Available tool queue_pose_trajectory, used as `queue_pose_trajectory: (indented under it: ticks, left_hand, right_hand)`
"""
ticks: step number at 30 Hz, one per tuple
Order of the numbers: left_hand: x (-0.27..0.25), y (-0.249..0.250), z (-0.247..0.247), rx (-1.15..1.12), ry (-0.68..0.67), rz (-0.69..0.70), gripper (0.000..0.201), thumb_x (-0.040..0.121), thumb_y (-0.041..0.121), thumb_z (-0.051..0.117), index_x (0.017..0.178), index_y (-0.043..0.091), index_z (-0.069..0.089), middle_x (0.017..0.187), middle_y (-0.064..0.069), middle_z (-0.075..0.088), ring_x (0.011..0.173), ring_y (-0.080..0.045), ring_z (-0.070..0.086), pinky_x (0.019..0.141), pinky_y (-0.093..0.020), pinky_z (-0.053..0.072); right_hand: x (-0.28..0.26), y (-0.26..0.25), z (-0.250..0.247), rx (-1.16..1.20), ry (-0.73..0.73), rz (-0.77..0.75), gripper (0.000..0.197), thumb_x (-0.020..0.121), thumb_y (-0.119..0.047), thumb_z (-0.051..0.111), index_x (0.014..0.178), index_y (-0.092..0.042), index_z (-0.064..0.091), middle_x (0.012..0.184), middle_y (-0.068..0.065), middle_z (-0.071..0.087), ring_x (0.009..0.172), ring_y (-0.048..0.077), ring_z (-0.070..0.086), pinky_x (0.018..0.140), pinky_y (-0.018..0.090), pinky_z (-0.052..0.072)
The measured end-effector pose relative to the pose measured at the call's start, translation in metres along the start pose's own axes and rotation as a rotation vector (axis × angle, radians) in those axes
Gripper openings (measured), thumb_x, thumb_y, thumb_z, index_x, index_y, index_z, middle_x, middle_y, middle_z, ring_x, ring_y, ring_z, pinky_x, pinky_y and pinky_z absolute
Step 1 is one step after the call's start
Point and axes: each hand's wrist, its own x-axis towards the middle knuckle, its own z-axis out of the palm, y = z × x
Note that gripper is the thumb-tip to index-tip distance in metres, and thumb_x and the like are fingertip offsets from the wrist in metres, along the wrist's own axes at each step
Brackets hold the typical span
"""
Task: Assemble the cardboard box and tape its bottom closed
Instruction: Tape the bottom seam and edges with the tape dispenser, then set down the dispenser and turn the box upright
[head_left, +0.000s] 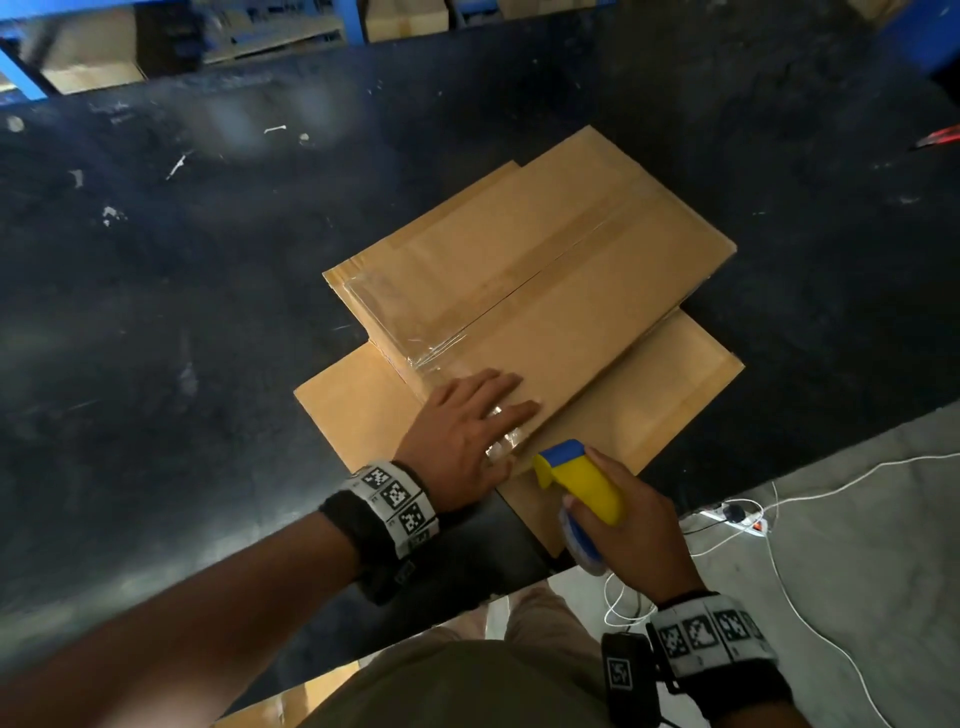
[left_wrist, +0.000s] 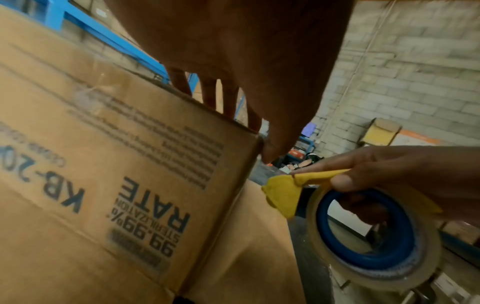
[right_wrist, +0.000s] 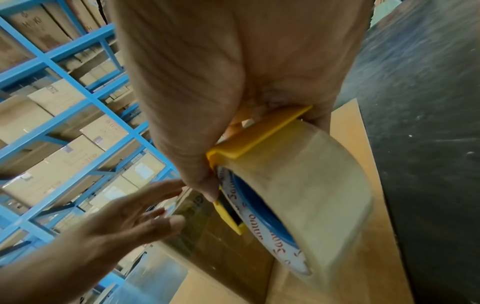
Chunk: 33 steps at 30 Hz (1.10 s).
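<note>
A plain brown cardboard box sits upside down on the scuffed black counter, its flaps spread flat beneath it toward 6 o'clock. Glossy, wrinkled clear tape runs along the centre seam. The left hand lies flat on the near corner, fingers straight and slightly spread, pressing the tape end. The right hand, at 5 o'clock of the box, curls its fingers around a yellow-and-blue plastic tape dispenser carrying a thick clear roll; its core lettering is too cut off to read. The box side reads "99.99% STERILIZATION RATE" and "KB-20", the rest blurred. Blue shelves hold cartons.
</note>
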Motion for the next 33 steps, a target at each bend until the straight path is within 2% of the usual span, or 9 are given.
queue_pose_trajectory:
  ticks: [6,9,12,14,18,21,24,28,33]
  left_hand:
    - [-0.012,-0.041,-0.018,0.019,0.018,-0.06,0.072,0.091,0.053,0.054,0.157,0.029,0.037,0.161,-0.001,0.041,0.148,-0.025,0.039,0.116,-0.048,0.037]
    - [-0.025,-0.077,-0.035,0.056,-0.001,-0.104,0.084,0.078,0.048,0.06,0.156,0.024,0.039,0.154,-0.004,0.047,0.14,-0.027,0.047,0.113,-0.046,0.04]
    - [-0.039,-0.101,-0.046,0.022,0.023,-0.178,0.09,0.067,0.035,0.073,0.152,0.025,0.044,0.147,0.0,0.051,0.132,-0.027,0.053,0.11,-0.047,0.042]
    - [-0.047,-0.108,-0.053,0.016,0.07,-0.242,0.087,0.069,0.028,0.079,0.149,0.028,0.046,0.145,0.003,0.051,0.128,-0.026,0.056,0.109,-0.049,0.042]
    - [-0.046,-0.099,-0.051,0.023,0.157,-0.359,0.079,0.074,0.031,0.082,0.146,0.026,0.051,0.138,-0.002,0.052,0.119,-0.029,0.059,0.102,-0.052,0.047]
    - [-0.021,-0.079,-0.039,0.012,0.229,-0.389,0.068,0.079,0.045,0.065,0.143,0.025,0.055,0.135,-0.007,0.052,0.115,-0.031,0.055,0.094,-0.05,0.048]
    - [0.017,-0.053,-0.021,-0.06,0.229,-0.356,0.068,0.08,0.046,0.065,0.145,0.027,0.053,0.144,-0.007,0.051,0.132,-0.031,0.05,0.103,-0.054,0.045]
    - [0.088,-0.005,-0.007,-0.061,0.205,-0.281,0.07,0.082,0.047,0.061,0.148,0.03,0.049,0.155,-0.006,0.046,0.147,-0.031,0.039,0.114,-0.056,0.037]
    - [0.162,0.039,0.005,-0.023,0.148,-0.259,0.077,0.083,0.05,0.06,0.155,0.033,0.038,0.164,-0.003,0.033,0.155,-0.029,0.024,0.12,-0.057,0.028]
  right_hand:
    - [0.002,0.0,-0.011,0.043,0.03,0.023,0.063,0.083,-0.035,0.079,0.135,-0.048,0.046,0.114,-0.038,0.055,0.102,-0.028,0.051,0.084,-0.004,0.038]
    - [0.01,0.008,-0.018,0.051,0.043,0.038,0.072,0.077,-0.028,0.085,0.135,-0.048,0.048,0.115,-0.041,0.054,0.102,-0.026,0.052,0.087,0.0,0.038]
    - [0.02,0.02,-0.028,0.072,0.054,0.1,0.078,0.074,-0.015,0.085,0.138,-0.038,0.048,0.121,-0.023,0.059,0.106,-0.002,0.059,0.092,0.024,0.048]
    - [0.03,0.025,-0.036,0.103,0.114,0.163,0.07,0.076,-0.006,0.079,0.133,-0.028,0.046,0.117,-0.008,0.061,0.107,0.017,0.061,0.087,0.036,0.049]
    - [0.06,0.039,-0.06,0.221,0.253,0.235,0.05,0.08,0.0,0.073,0.122,-0.017,0.052,0.1,-0.006,0.06,0.101,0.025,0.062,0.082,0.034,0.045]
    - [0.089,0.057,-0.079,0.233,0.316,0.275,0.044,0.08,-0.006,0.074,0.12,-0.016,0.058,0.111,0.004,0.061,0.104,0.025,0.061,0.087,0.036,0.047]
    - [0.118,0.08,-0.096,0.138,0.351,0.283,0.04,0.079,-0.011,0.077,0.116,-0.017,0.065,0.12,0.012,0.054,0.102,0.029,0.061,0.09,0.036,0.046]
    - [0.152,0.111,-0.116,0.016,0.367,0.273,0.034,0.081,-0.017,0.077,0.114,-0.014,0.071,0.116,0.016,0.056,0.103,0.037,0.062,0.097,0.044,0.049]
    - [0.18,0.143,-0.137,-0.06,0.292,0.279,0.024,0.087,-0.017,0.072,0.11,-0.007,0.073,0.118,0.022,0.058,0.101,0.042,0.063,0.086,0.034,0.042]
